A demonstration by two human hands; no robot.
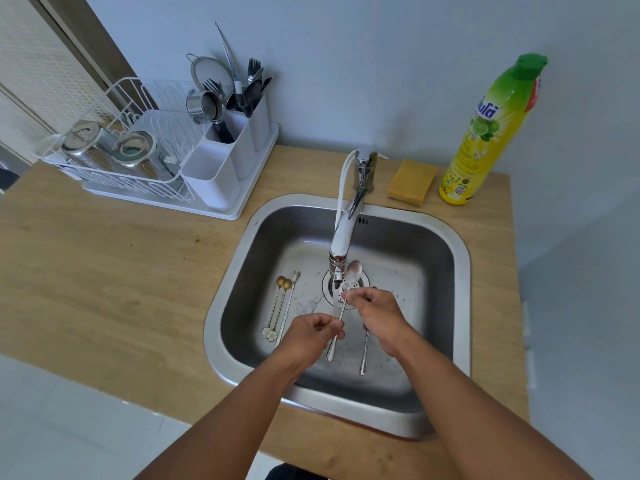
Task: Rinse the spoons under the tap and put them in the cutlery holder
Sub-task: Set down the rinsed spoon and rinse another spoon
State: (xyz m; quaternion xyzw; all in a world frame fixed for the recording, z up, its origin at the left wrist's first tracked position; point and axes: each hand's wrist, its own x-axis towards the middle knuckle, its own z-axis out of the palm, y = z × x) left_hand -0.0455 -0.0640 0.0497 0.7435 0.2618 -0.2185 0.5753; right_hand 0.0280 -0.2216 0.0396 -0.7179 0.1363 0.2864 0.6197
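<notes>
the sink (457, 271) is brushed stainless steel with a dull sheen. the spoon (354, 271) is polished metal. the countertop (104, 271) is matt light wood. the cutlery holder (211, 181) is smooth white plastic.

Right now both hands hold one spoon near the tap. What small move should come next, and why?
Probably shift the silver spoon slightly left, so its bowl sits under the tap spout. The bowl is beside the spout, not below it. The left hand pinches the handle, and the right hand pinches near the bowl. I cannot tell if water runs.
</notes>
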